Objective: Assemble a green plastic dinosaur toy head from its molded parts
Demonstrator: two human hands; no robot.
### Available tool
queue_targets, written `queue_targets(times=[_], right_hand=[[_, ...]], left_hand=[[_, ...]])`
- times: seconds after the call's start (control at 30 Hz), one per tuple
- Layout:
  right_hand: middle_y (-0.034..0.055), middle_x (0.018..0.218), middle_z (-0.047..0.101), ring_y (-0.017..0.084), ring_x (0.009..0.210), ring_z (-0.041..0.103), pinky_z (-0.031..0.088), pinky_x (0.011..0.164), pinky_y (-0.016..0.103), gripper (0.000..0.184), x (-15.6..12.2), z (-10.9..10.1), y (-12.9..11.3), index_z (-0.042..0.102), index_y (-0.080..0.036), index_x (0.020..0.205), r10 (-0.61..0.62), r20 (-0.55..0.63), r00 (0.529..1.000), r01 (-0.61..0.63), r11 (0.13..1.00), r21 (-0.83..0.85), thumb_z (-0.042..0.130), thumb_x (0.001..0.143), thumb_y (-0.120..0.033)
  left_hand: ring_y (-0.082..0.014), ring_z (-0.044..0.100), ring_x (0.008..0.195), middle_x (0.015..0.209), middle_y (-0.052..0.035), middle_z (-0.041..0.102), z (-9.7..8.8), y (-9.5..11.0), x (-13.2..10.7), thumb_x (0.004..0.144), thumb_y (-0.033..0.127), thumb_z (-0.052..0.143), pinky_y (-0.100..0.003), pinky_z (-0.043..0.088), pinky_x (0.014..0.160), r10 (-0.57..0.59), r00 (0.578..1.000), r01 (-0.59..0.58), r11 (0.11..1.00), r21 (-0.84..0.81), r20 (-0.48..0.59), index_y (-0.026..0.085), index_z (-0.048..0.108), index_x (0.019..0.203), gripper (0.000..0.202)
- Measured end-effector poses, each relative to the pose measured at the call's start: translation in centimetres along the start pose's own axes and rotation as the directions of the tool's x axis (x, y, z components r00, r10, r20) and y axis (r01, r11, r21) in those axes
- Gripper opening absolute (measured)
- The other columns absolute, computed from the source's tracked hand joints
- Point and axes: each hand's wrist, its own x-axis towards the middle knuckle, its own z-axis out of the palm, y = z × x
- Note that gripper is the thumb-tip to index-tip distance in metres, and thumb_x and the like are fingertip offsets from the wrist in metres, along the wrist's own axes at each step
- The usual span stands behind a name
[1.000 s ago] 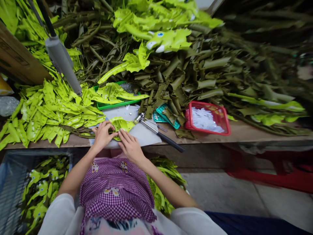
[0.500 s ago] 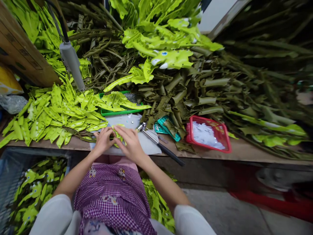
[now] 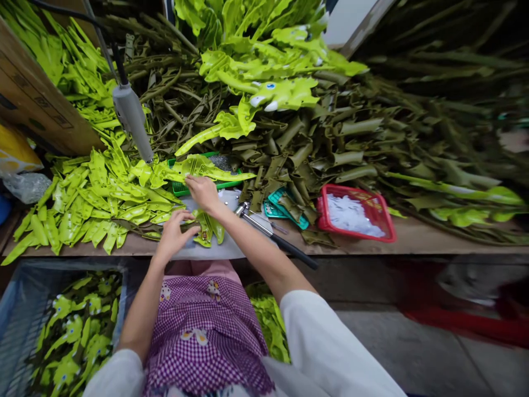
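Note:
My left hand (image 3: 176, 236) rests at the bench's front edge, fingers curved and thumb apart, with nothing visible in its grasp. Just right of it lies a small lime-green plastic piece (image 3: 203, 230) on a pale sheet. My right hand (image 3: 203, 193) reaches farther in, its fingers closed at the lower edge of a long lime-green plastic part (image 3: 206, 168). That part lies across a green tray (image 3: 179, 189) of small metal bits. Beside my right forearm is a hammer-like tool (image 3: 289, 248) with a metal shaft and black handle.
A grey electric screwdriver (image 3: 133, 122) hangs over a heap of lime-green parts (image 3: 95, 198). Olive plastic pieces (image 3: 297, 149) cover the back. To the right stand teal trays (image 3: 285, 208) and a red basket (image 3: 390, 229) of white pieces. A blue crate (image 3: 16, 309) sits lower left.
My right hand has left the small piece beside my left hand and moved up to the long lime-green part. My left hand has opened; the small piece now lies on the sheet.

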Motion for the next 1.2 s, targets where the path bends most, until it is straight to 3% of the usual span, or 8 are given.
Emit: queue_targets(times=[0.1, 0.2, 0.37, 0.6, 0.77, 0.97, 1.07, 1.2], right_hand=[[0.0078, 0.128, 0.062, 0.019, 0.112, 0.059, 0.038, 0.098, 0.032, 0.037, -0.8, -0.4, 0.1, 0.064, -0.016, 0.116, -0.002, -0.131, 0.991, 0.000, 1.000, -0.012, 0.034, 0.097, -0.026], [0.0075, 0.122, 0.066, 0.018, 0.107, 0.061, 0.039, 0.093, 0.032, 0.035, -2.9, -1.4, -0.1, 0.066, -0.016, 0.112, -0.052, -0.238, 0.970, 0.034, 0.996, -0.078, 0.035, 0.097, -0.025], [0.0058, 0.117, 0.069, 0.017, 0.107, 0.061, 0.032, 0.091, 0.034, 0.031, -8.7, -3.5, -0.7, 0.065, -0.020, 0.111, -0.127, -0.378, 0.917, 0.040, 0.973, -0.228, 0.039, 0.096, -0.021], [0.0016, 0.104, 0.074, 0.015, 0.092, 0.065, 0.028, 0.085, 0.034, 0.022, -16.0, -5.9, -1.3, 0.067, -0.023, 0.106, -0.104, -0.448, 0.888, -0.042, 0.951, -0.305, 0.051, 0.091, -0.021], [0.0013, 0.106, 0.074, 0.014, 0.087, 0.065, 0.030, 0.081, 0.033, 0.021, -17.8, -8.0, -2.2, 0.066, -0.021, 0.106, -0.149, -0.399, 0.905, -0.012, 0.927, -0.375, 0.053, 0.090, -0.018], [0.0076, 0.114, 0.070, 0.019, 0.100, 0.065, 0.039, 0.088, 0.033, 0.033, -23.3, -10.3, -3.7, 0.059, -0.021, 0.119, 0.017, -0.465, 0.885, -0.142, 0.962, -0.235, 0.060, 0.086, -0.024], [0.0099, 0.117, 0.068, 0.023, 0.103, 0.065, 0.044, 0.090, 0.039, 0.042, -25.8, -11.1, -4.1, 0.058, -0.023, 0.122, 0.096, -0.603, 0.792, -0.189, 0.977, -0.094, 0.066, 0.081, -0.021], [0.0094, 0.108, 0.068, 0.023, 0.097, 0.066, 0.052, 0.083, 0.040, 0.031, -25.6, -11.4, -5.2, 0.065, -0.020, 0.110, 0.290, -0.758, 0.584, -0.208, 0.956, 0.206, 0.064, 0.080, -0.015]], left_hand=[[-0.0194, 0.060, 0.102, 0.115, -0.0086, 0.061, 0.0, 0.1, 0.5, 0.078, 0.035, 0.067, -0.034, 0.044, 0.093, -0.175, 0.964, 0.081, 0.910, -0.407, -0.199, 0.021, 0.060, 0.103, 0.029], [-0.0164, 0.061, 0.102, 0.119, -0.0084, 0.059, 1.2, 1.7, 2.1, 0.076, 0.031, 0.071, -0.031, 0.044, 0.093, -0.394, 0.889, 0.091, 0.652, -0.752, -0.233, 0.021, 0.056, 0.112, 0.040], [-0.0125, 0.062, 0.097, 0.106, -0.0039, 0.064, 4.1, 5.8, 3.4, 0.084, 0.024, 0.062, -0.027, 0.043, 0.092, -0.431, 0.902, 0.052, 0.161, -0.986, -0.023, 0.019, 0.060, 0.098, 0.015], [-0.0100, 0.062, 0.078, 0.089, -0.0028, 0.067, 7.6, 7.6, 0.6, 0.085, 0.014, 0.060, -0.026, 0.045, 0.088, -0.439, 0.857, 0.209, -0.185, -0.960, 0.271, 0.016, 0.061, 0.086, 0.002], [-0.0084, 0.062, 0.076, 0.088, -0.0008, 0.066, 9.2, 8.2, -1.2, 0.083, 0.013, 0.061, -0.023, 0.047, 0.083, -0.435, 0.835, 0.253, -0.242, -0.937, 0.338, 0.018, 0.059, 0.085, 0.006], [-0.0131, 0.065, 0.088, 0.099, -0.0036, 0.067, 10.2, 9.9, -3.9, 0.078, 0.019, 0.070, -0.027, 0.049, 0.085, -0.315, 0.892, 0.273, -0.193, -0.942, 0.324, 0.021, 0.056, 0.108, 0.033], [-0.0161, 0.067, 0.086, 0.095, -0.0039, 0.067, 10.1, 9.8, -4.7, 0.075, 0.024, 0.073, -0.034, 0.050, 0.088, -0.293, 0.891, 0.306, -0.174, -0.936, 0.346, 0.020, 0.056, 0.109, 0.038], [-0.0135, 0.066, 0.075, 0.086, -0.0020, 0.065, 9.7, 9.0, -6.1, 0.071, 0.031, 0.076, -0.036, 0.051, 0.087, -0.293, 0.877, 0.379, -0.065, -0.923, 0.381, 0.019, 0.062, 0.104, 0.037]])
